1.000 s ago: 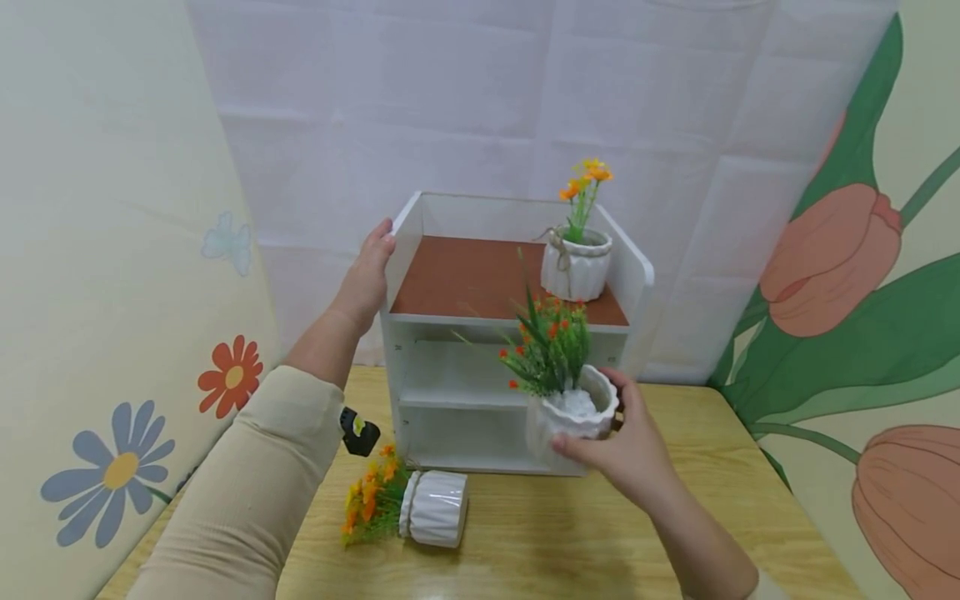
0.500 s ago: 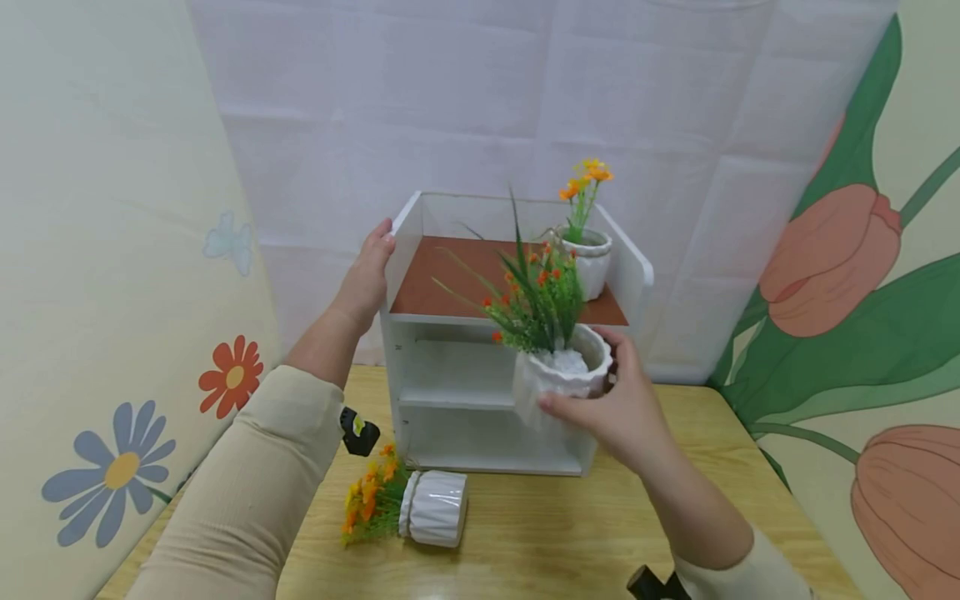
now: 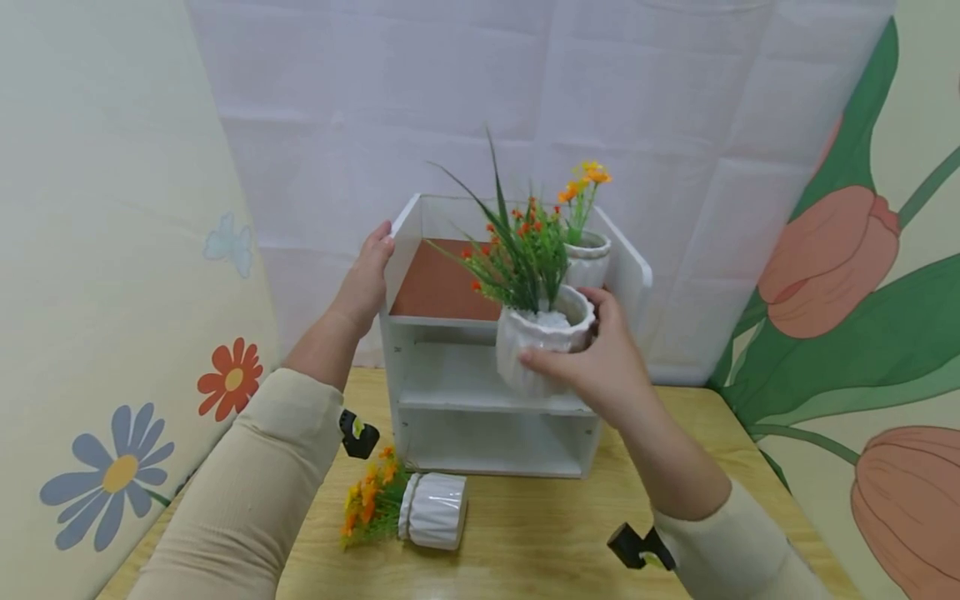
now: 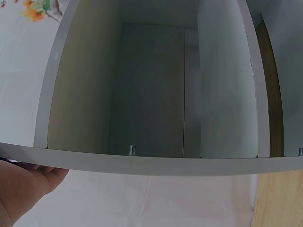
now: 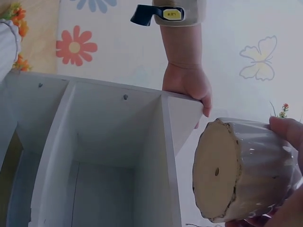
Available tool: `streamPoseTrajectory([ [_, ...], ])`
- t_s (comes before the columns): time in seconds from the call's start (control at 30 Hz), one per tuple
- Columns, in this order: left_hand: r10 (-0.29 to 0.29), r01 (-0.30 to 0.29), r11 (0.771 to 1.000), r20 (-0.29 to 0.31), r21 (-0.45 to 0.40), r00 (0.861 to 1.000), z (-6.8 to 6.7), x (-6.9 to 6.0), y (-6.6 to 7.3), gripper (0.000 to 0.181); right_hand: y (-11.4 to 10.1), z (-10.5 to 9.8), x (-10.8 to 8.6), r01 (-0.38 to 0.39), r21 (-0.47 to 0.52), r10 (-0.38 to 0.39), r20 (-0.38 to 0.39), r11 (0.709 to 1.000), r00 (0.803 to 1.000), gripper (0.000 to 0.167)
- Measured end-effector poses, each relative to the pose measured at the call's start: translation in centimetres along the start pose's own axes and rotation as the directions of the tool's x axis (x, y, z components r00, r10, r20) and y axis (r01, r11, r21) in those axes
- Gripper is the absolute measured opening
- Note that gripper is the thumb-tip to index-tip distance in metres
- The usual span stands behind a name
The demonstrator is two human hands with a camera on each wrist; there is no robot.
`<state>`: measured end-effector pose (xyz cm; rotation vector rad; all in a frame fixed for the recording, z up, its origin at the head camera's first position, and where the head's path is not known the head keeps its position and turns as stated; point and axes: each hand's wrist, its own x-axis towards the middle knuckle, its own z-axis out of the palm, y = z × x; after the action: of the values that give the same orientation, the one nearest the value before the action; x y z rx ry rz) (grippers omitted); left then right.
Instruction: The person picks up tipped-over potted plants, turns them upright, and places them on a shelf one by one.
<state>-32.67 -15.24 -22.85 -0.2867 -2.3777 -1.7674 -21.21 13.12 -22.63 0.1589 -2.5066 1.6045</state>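
Left hand (image 3: 363, 277) grips the shelf (image 3: 432, 287), right hand (image 3: 611, 365) the red-flowered pot (image 3: 534, 334). Best carry it upright, clearing the orange-flowered pot (image 3: 588, 265) at 1 o'clock.

A wooden table (image 3: 540, 542) bears 1 tipped flowerpot (image 3: 437, 510) and 1 shelf (image 3: 472, 406) topped by 1 upright flowerpot (image 3: 588, 264).

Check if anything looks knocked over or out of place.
Yes: a white pot lies on its side on the table in front of the shelf unit, orange flowers pointing left. It looks odd because the pot on the unit's top stands upright. The held pot has dark marks along its base edge, possibly chips.
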Motion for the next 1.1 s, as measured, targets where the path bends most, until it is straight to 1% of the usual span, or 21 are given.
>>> streamPoseTrajectory([
  [0.17, -0.001, 0.001, 1.000, -0.003, 0.002, 1.000, -0.2, 0.0, -0.1, 0.059, -0.7, 0.6, 1.4, 0.019, -0.035, -0.021, -0.041, 0.999, 0.999, 0.105],
  [0.3, -0.002, 0.002, 1.000, -0.007, 0.004, 1.000, -0.2, 0.0, -0.1, 0.059, -1.2, 1.3, 2.5, 0.045, -0.029, -0.047, -0.065, 0.999, 0.997, 0.106],
  [0.4, -0.003, 0.003, 1.000, -0.008, 0.011, 1.000, -0.2, -0.1, -0.1, 0.059, -1.5, 1.7, 3.3, 0.044, -0.024, -0.045, -0.078, 0.999, 0.996, 0.106],
  [0.57, 0.006, -0.006, 1.000, -0.006, 0.006, 1.000, -0.2, -0.2, -0.1, 0.059, -1.8, 2.3, 4.5, 0.016, -0.034, -0.019, -0.098, 0.999, 0.995, 0.107],
  [0.73, 0.011, -0.011, 1.000, -0.007, 0.009, 1.000, -0.2, -0.2, -0.1, 0.059, -2.0, 3.0, 5.9, 0.031, -0.021, -0.033, -0.129, 0.999, 0.991, 0.105],
  [0.87, 0.005, -0.005, 1.000, -0.006, 0.011, 1.000, -0.2, -0.3, -0.1, 0.059, -2.2, 3.5, 7.1, 0.043, -0.052, -0.051, -0.164, 0.998, 0.985, 0.104],
  [1.0, 0.008, -0.008, 1.000, -0.007, -0.003, 1.000, -0.2, -0.3, -0.1, 0.060, -2.4, 4.0, 8.1, 0.045, -0.095, -0.062, -0.183, 0.994, 0.981, 0.105],
  [1.1, 0.010, -0.010, 1.000, -0.011, -0.001, 1.000, -0.2, -0.3, -0.2, 0.059, -2.5, 4.3, 8.9, 0.043, -0.106, -0.063, -0.193, 0.993, 0.979, 0.105],
])
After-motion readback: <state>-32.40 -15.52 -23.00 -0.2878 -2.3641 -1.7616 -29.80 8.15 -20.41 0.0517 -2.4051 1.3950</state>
